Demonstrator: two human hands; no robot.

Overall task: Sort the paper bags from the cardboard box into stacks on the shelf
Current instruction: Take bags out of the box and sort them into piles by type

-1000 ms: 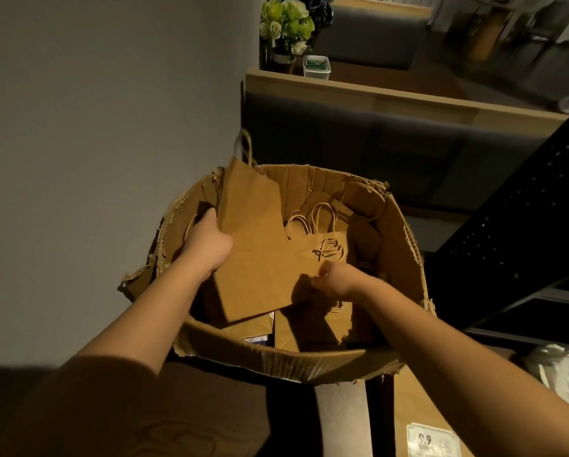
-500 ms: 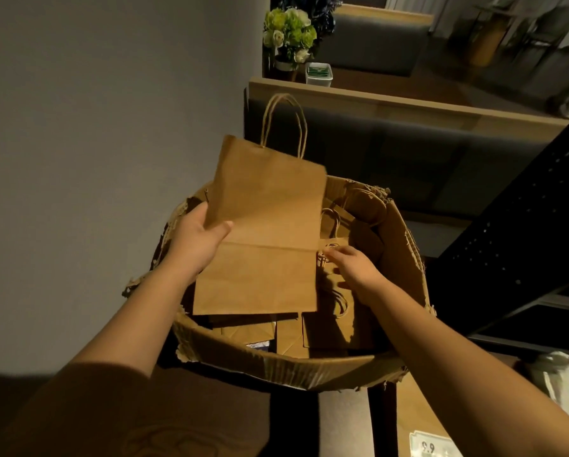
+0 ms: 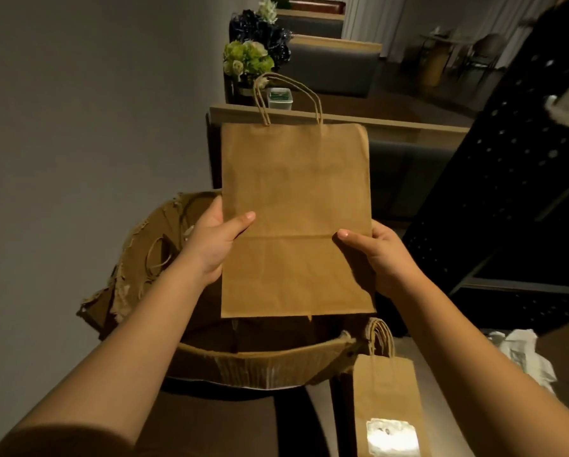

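A flat brown paper bag (image 3: 294, 209) with twisted handles stands upright in the air above the torn cardboard box (image 3: 250, 361). My left hand (image 3: 215, 240) grips its left edge, thumb across the front. My right hand (image 3: 380, 255) grips its right edge the same way. The box's inside is mostly hidden behind the bag; a loose handle loop shows at its left wall. A smaller brown bag (image 3: 387, 404) with a white label lies flat to the right of the box.
A black perforated shelf frame (image 3: 507, 179) rises at the right. Crumpled white plastic (image 3: 520, 357) lies at the far right. Behind the box stands a wood-topped booth partition (image 3: 392, 127), with green flowers (image 3: 247, 61) further back. A plain wall fills the left.
The bag has risen out of the box and turned upright. My right hand has left the bags in the box and taken the bag's right edge. The view has tilted up.
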